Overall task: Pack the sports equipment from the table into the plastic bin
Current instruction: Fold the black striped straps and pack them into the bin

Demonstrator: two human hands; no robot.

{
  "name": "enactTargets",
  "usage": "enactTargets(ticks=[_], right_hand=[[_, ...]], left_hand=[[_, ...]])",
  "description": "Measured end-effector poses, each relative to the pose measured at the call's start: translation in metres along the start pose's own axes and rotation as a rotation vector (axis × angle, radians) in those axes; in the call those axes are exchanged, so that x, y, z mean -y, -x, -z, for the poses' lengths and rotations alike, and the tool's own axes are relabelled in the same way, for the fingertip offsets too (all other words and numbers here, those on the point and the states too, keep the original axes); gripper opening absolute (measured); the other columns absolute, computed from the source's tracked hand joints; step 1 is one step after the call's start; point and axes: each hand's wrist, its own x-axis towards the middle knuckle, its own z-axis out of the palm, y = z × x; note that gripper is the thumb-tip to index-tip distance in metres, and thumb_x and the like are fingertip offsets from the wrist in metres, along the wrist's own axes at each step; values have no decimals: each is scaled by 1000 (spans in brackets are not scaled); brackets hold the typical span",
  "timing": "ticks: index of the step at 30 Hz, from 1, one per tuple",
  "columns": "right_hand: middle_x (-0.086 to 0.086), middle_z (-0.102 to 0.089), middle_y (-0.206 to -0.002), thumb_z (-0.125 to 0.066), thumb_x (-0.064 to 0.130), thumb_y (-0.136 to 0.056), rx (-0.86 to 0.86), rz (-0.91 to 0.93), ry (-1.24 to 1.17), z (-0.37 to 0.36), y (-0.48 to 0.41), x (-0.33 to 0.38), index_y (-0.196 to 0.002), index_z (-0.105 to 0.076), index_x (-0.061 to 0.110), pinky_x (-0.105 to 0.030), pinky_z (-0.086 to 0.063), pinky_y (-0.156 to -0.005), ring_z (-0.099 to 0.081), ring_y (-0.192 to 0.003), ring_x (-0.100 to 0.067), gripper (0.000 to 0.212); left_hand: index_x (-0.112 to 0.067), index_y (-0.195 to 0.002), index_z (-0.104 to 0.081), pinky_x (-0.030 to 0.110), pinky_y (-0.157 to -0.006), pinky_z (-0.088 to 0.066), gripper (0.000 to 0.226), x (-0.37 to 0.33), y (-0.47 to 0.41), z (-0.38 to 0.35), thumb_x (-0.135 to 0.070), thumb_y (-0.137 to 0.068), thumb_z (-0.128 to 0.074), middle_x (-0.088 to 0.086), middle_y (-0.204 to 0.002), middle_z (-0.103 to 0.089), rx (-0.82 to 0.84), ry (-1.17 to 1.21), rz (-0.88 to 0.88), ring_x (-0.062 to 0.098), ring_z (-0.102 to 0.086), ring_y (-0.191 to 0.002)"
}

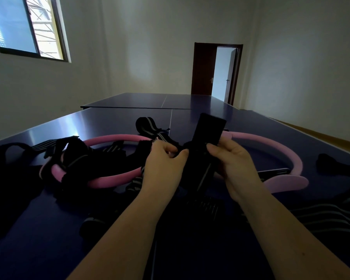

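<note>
Above table (109, 122), left hand (164, 164), right hand (234, 164) grip one strap (207, 134); two pink rings (109, 139) (291, 155).

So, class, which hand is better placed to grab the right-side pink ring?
Probably right: the right hand is beside that pink ring; the left hand sits beyond the black strap both hold.

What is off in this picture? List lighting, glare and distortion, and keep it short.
Head view: dim room, lit mainly by the window and the open doorway, both blown out; pale sheen on the table at left; the black strap held by the left hand and right hand sinks into near-black, detail lost; wide-angle distortion tilts the walls.
</note>
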Motion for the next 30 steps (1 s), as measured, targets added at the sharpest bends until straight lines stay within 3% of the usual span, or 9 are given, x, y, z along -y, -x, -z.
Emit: enactTargets(ticks=[2,5,8,11,14,18,21,26,30], right_hand=[[-6,-75,-89,-60,5,-94,-4,30,29,-1,0,0,-94,-72,11,-29,-59,-75,-71,-84,-20,13],[3,-71,-78,-64,2,-91,74,159,244,-7,4,-4,-83,-69,14,-23,-55,-79,-65,-79,-9,16],[16,-71,-84,-61,4,-93,195,281,462,-12,12,-8,-92,-70,21,-9,-46,-76,-65,-83,2,19],[17,-70,-96,-57,7,-98,230,407,613,-11,14,-7,-106,-70,23,-7,-44,-82,-64,-96,3,22],[14,-65,-115,-45,8,-100,310,619,848,-9,13,-6,-120,-67,24,-10,-41,-95,-58,-111,1,34],[19,-41,-145,-47,19,-88,440,479,959,-3,11,-7,-138,-50,45,-13,-33,-108,-39,-134,1,56],[13,-32,-156,-65,34,-90,392,390,1098,-2,6,-15,-152,-28,39,-30,-30,-116,-32,-142,-5,72],[1,-60,-126,-63,28,-94,149,517,1227,6,-9,-21,-139,-54,20,-22,-38,-94,-55,-113,-15,47],[6,-60,-92,-59,27,-97,-2,354,1004,9,-14,-25,-104,-65,20,-12,-38,-69,-52,-78,-3,12]], left_hand=[[-14,-93,-58,12,-42,-39,19,2,-2,1,-30,-90,-68,-3,-73,-64,-21,-9,42,4,-57,-56],[-15,-90,-54,20,-48,-40,14,4,-3,4,-24,-90,-65,-3,-71,-60,-89,-11,78,8,-53,-57],[-14,-85,-51,31,-54,-44,15,4,-5,7,-18,-86,-66,-1,-69,-56,-150,104,157,14,-51,-58],[-14,-83,-51,35,-57,-49,15,5,-8,9,-13,-86,-66,4,-72,-58,-180,268,228,19,-54,-60],[-9,-96,-59,47,-72,-61,11,6,-9,9,-16,-90,-65,14,-90,-70,-155,402,283,30,-70,-80],[-4,-109,-62,45,-66,-63,17,1,-9,12,-16,-96,-61,19,-101,-71,-113,570,338,32,-72,-87],[-2,-116,-60,37,-55,-60,21,-7,-9,13,-12,-97,-55,21,-103,-70,-40,761,411,32,-72,-85],[-9,-94,-64,37,-70,-61,7,-11,-11,5,-11,-96,-58,13,-89,-70,37,618,354,27,-69,-83],[-11,-90,-69,34,-83,-54,12,-6,-8,8,-12,-95,-58,10,-95,-76,-17,516,212,24,-67,-91]])
